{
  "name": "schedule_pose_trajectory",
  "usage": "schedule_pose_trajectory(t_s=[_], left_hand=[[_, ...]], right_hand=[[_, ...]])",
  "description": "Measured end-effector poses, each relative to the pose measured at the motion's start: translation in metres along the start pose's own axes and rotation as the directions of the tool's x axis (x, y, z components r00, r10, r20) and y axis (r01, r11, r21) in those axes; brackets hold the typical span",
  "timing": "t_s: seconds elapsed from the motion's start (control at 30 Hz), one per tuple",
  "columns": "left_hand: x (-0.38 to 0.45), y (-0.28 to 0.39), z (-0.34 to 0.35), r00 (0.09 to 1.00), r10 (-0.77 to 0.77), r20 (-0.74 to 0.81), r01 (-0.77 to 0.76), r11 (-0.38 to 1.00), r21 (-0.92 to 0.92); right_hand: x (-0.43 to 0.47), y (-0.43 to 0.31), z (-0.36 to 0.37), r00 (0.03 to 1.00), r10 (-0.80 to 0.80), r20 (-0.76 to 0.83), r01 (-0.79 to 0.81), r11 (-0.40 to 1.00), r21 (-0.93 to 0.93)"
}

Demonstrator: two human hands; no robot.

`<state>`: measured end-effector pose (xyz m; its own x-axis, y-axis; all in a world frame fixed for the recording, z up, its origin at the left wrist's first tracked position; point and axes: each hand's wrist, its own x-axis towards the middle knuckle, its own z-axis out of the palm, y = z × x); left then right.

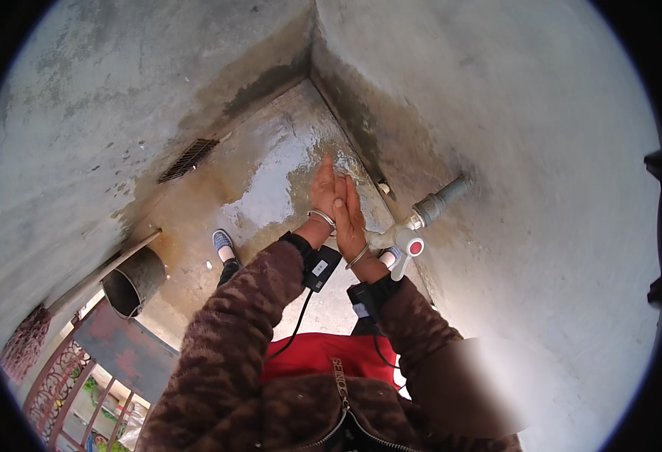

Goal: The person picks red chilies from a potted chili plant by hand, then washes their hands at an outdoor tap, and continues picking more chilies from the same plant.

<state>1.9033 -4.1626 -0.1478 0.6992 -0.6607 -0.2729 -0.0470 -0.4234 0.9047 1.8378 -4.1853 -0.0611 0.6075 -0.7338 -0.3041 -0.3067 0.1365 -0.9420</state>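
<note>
My left hand (323, 189) and my right hand (351, 220) are pressed palm to palm, with the fingers stretched out away from me. I see nothing held between them, though the palms themselves are hidden. A metal bangle (322, 216) circles my left wrist and another bangle (357, 257) my right. Just right of my right wrist is a water tap (401, 240) with a pale lever handle (401, 268) and a red cap. Its spout reaches in behind my right hand, so its mouth is hidden. A grey pipe (447, 198) joins the tap to the wall.
Wet concrete floor (269, 192) runs into a corner between two plastered walls (478, 113). A drain grate (188, 160) lies at the left wall's foot. A metal bucket (136, 282) and a wooden pole (133, 248) are at left, near a metal gate (125, 350). Black wrist devices (322, 268) trail cables.
</note>
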Motion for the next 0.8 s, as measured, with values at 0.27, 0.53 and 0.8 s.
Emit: schedule_pose_trajectory(t_s=[0.27, 0.53, 0.8], left_hand=[[-0.006, 0.002, 0.002, 0.581, -0.137, 0.802, -0.531, 0.683, 0.502], [-0.009, 0.073, -0.013, 0.605, 0.230, 0.762, -0.654, 0.689, 0.312], [0.001, 0.067, -0.023, 0.768, -0.286, 0.574, 0.013, 0.902, 0.432]], right_hand=[[0.024, 0.008, -0.038, 0.880, -0.301, 0.368, 0.402, 0.884, -0.240], [0.010, 0.019, -0.022, 0.770, -0.332, 0.544, 0.566, 0.749, -0.344], [0.040, 0.012, -0.037, 0.930, -0.296, 0.217, 0.358, 0.860, -0.364]])
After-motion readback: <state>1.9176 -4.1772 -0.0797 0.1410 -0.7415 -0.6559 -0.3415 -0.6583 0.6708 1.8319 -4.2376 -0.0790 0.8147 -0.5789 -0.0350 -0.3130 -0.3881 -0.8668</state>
